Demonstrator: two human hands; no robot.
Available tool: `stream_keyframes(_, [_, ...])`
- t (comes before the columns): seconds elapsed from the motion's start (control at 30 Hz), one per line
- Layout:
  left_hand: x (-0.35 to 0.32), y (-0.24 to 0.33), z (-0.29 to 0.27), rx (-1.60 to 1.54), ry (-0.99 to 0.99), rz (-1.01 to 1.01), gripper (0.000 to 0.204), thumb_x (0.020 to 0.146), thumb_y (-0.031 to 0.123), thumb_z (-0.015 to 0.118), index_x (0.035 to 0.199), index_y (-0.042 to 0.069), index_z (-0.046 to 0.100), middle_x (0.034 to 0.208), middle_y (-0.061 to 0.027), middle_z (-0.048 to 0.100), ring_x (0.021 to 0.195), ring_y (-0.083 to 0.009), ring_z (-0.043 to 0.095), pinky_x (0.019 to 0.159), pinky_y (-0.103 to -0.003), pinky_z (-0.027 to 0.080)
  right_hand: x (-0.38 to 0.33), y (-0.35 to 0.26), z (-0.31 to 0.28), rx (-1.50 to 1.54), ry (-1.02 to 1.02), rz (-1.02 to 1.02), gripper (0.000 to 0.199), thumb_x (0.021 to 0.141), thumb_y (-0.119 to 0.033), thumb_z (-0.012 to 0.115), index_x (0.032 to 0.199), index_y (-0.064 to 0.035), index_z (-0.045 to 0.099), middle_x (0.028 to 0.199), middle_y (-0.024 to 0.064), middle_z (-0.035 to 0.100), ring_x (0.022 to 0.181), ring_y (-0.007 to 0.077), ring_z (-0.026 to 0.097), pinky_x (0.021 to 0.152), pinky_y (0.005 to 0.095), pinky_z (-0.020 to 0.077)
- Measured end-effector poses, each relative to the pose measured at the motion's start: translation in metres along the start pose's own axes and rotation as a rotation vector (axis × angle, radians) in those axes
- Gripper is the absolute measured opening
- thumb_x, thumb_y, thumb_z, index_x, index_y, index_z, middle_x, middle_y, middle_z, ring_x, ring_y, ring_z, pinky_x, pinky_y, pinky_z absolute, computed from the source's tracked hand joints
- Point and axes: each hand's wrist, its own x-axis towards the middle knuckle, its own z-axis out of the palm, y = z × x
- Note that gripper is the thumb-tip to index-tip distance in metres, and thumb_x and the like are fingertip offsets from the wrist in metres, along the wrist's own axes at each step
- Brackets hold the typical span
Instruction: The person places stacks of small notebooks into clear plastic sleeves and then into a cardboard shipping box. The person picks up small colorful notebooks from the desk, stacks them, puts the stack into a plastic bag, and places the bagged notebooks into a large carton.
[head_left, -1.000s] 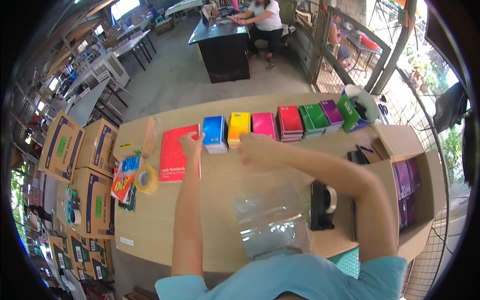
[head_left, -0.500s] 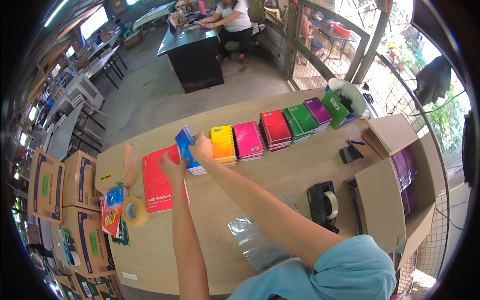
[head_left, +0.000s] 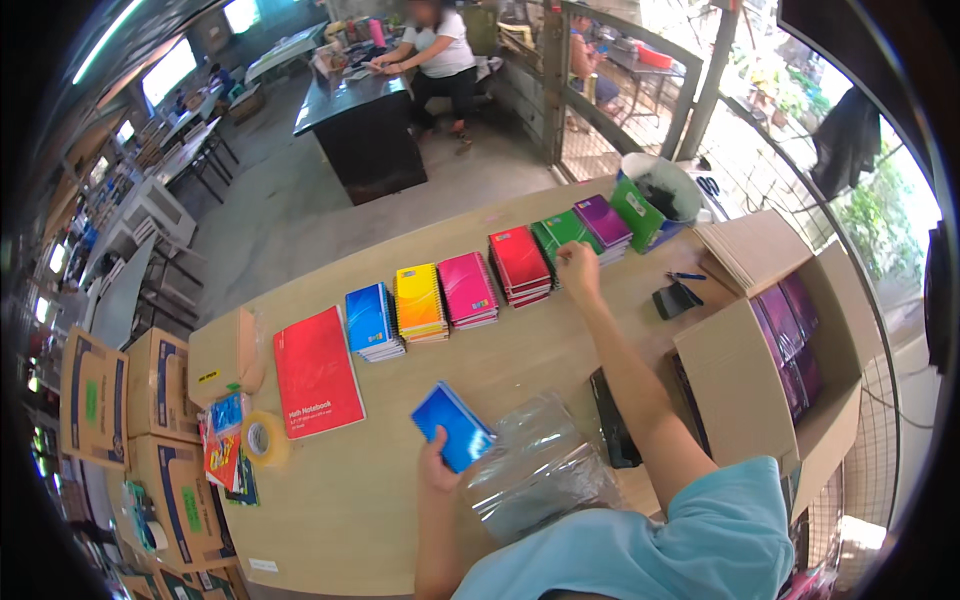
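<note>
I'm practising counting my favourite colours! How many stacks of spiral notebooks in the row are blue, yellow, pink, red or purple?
Blue spiral notebook stack: 1
Yellow spiral notebook stack: 1
Pink spiral notebook stack: 1
Red spiral notebook stack: 1
Purple spiral notebook stack: 1
Total: 5 stacks

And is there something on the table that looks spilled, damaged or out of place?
Nothing stands out: the notebook stacks stand in a row, the left hand holds a blue notebook, and no spill or damage shows.
</note>
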Motion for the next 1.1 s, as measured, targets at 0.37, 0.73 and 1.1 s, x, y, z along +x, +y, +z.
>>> stream_keyframes(0.37, [0.025,-0.013,0.034,0.208,0.143,0.142,0.054,0.095,0.028,0.067,0.135,-0.002,0.045,0.126,-0.0172,0.060,0.109,-0.0307,0.064,0.090,-0.049,0.057,-0.050,-0.144,0.123,0.004,-0.733,-0.016,0.029,0.079,-0.017,0.069,0.099,0.0043,0.067,0.111,0.0267,0.064,0.102,0.0428,0.064,0.088,0.0467,0.0541])
stream_keyframes(0.73, [0.002,0.047,-0.009,0.177,0.254,0.373,0.053,0.093,0.028,0.069,0.132,-0.001,0.047,0.123,-0.0134,0.061,0.108,-0.0261,0.063,0.090,-0.043,0.055,-0.029,-0.219,0.173,-0.489,-0.745,-1.014,0.019,0.080,-0.020,0.072,0.099,-0.0217,0.076,0.123,0.0071,0.053,0.127,0.0255,0.044,0.088,0.0443,0.0495])
stream_keyframes(1.1, [0.026,0.062,-0.020,0.133,0.198,0.348,0.057,0.095,0.029,0.066,0.137,0.000,0.042,0.126,-0.0140,0.059,0.113,-0.0282,0.062,0.093,-0.046,0.055,0.009,-0.214,0.157,-0.423,-1.010,-1.505,0.042,0.070,-0.015,0.082,0.108,-0.0227,0.065,0.122,0.0045,0.059,0.122,0.0252,0.052,0.093,0.0504,0.0482])
